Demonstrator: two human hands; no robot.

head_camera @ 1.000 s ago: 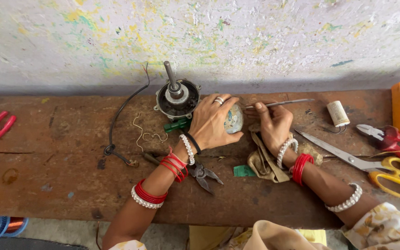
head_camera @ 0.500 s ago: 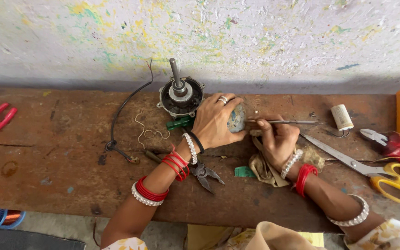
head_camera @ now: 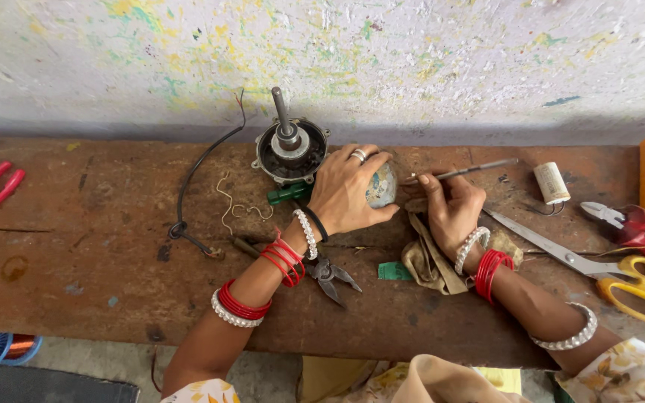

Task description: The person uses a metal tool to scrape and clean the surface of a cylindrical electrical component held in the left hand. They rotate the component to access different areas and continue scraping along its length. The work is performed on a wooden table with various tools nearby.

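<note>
Left hand (head_camera: 352, 190) cupped over a round metal part (head_camera: 384, 185), right hand (head_camera: 449, 205) pinching a thin tool (head_camera: 472, 171). Probably slips off that curved surface, jabbing fingers.

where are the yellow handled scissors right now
In the head view, the yellow-handled steel scissors lie on the worn wooden bench, right of the right hand, below the red-handled cutters.

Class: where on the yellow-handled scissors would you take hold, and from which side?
Grip the yellow handle loops of the scissors, coming from the right. The blades lie flat on the bench, their tips pointing left toward the right hand, so the loops are the free, blunt end.
</note>
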